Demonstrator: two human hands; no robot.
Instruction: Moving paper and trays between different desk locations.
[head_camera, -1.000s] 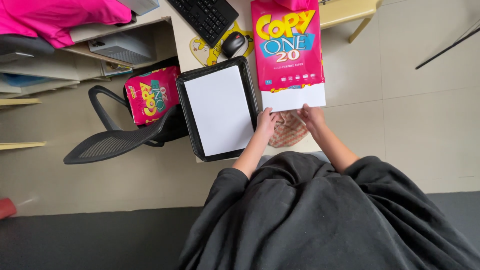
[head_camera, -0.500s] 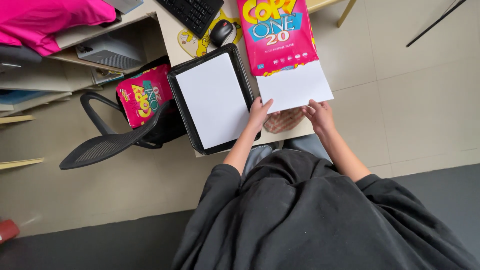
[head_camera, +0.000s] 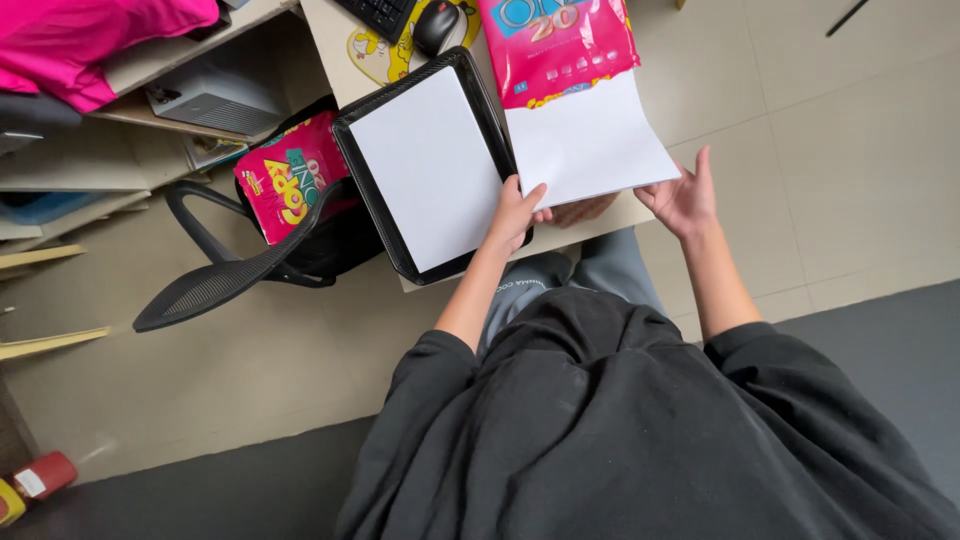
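Two pink paper packs (head_camera: 555, 45) (head_camera: 290, 180); one black tray (head_camera: 365, 115); one mouse (head_camera: 436, 24); one keyboard (head_camera: 378, 12); one chair (head_camera: 220, 275).

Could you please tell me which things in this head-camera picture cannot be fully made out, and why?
- Keyboard: cut off by the top edge.
- Pink paper pack: upper part beyond the top edge.
- Left hand and right hand: fingers under the white paper stack are hidden.
- Second pink pack: partly behind the chair armrest.

light: bright, even | shadows: soft | focus: sharp | edges: wide-angle bend
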